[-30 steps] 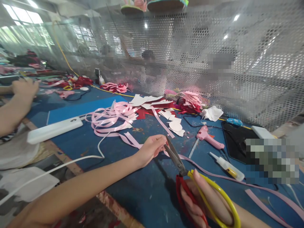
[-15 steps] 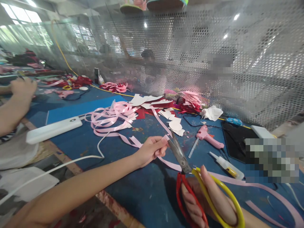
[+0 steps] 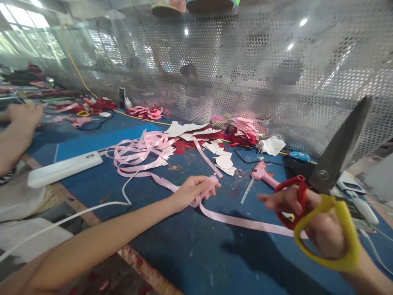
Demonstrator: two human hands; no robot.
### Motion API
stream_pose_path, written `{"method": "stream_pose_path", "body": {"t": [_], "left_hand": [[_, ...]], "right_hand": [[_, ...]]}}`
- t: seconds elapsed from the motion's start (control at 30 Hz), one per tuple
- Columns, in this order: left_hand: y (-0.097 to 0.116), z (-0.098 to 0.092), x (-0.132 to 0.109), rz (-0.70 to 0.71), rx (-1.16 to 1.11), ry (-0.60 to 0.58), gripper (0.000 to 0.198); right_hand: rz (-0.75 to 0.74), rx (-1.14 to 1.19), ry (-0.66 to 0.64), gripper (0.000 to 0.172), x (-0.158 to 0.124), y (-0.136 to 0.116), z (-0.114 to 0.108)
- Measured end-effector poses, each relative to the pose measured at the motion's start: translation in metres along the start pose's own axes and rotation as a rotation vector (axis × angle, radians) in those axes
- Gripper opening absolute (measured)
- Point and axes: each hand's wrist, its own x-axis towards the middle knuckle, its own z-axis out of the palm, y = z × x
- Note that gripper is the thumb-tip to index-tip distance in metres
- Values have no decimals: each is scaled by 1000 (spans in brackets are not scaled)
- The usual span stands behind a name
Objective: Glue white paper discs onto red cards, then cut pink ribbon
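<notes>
My left hand (image 3: pixel 193 191) pinches a pink ribbon (image 3: pixel 245 221) above the middle of the blue table. One stretch of the ribbon runs right from my fingers, another leads left to a loose tangle of pink ribbon (image 3: pixel 138 153). At the right, raised off the table, my right hand (image 3: pixel 319 221) has its fingers through the red and yellow handles of large scissors (image 3: pixel 340 151). The blades are together and point up and right. A short cut ribbon piece (image 3: pixel 207 157) lies beyond my left hand.
Behind are white and red paper pieces (image 3: pixel 196 132), a pink glue gun (image 3: pixel 265 175) and a mesh screen (image 3: pixel 215 73). A white power strip (image 3: pixel 66 169) with its cable lies left. Another person's hand (image 3: pixel 26 114) is at the far left.
The scissors have moved from the ribbon end at my left hand up and to the right, and their blades closed. The short ribbon piece now lies apart from my left hand.
</notes>
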Motion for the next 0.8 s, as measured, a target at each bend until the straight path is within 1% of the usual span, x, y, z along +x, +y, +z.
{"method": "stream_pose_path", "body": {"t": [0.03, 0.07, 0.1, 0.13, 0.17, 0.2, 0.27, 0.33, 0.4, 0.47, 0.53, 0.57, 0.63, 0.73, 0.8], "left_hand": [[1, 2, -1, 19, 3, -14, 38], [1, 5, -3, 52, 23, -33, 36], [1, 8, -5, 111, 64, -56, 33], [1, 11, -9, 196, 128, -83, 29], [0, 15, -12, 295, 208, -112, 26], [-2, 17, -16, 391, 298, -142, 24], [-6, 19, -22, 534, 465, -203, 24], [-10, 18, -26, 602, 550, -236, 29], [-12, 16, -28, 635, 567, -263, 34], [-12, 16, -28, 659, 584, -299, 39], [-9, 17, -29, 681, 641, -322, 40], [-7, 17, -29, 697, 675, -320, 41], [-5, 16, -32, 748, 721, -299, 44], [-5, 5, -39, 817, 798, -261, 53], [-9, -9, -46, 754, 933, -232, 60]], "right_hand": [[-32, -22, 6, 39, 1, 1, 2], [-22, -42, -36, 40, 2, 4, 8], [12, -52, -103, 44, 2, 7, 16], [73, -21, -212, 48, 3, 12, 27], [136, 63, -309, 55, 4, 18, 39], [152, 186, -350, 61, 4, 23, 50], [216, 344, -370, 66, 5, 32, 70], [251, 438, -364, 58, 5, 39, 84], [275, 507, -303, 44, 5, 44, 90], [266, 560, -167, 37, 4, 46, 89], [228, 548, -40, 39, 4, 47, 83], [212, 513, -5, 39, 5, 46, 78], [238, 410, -17, 36, 5, 45, 66], [357, 320, -96, 32, 1, 43, 47], [385, 316, -114, 32, -4, 44, 36]]}}
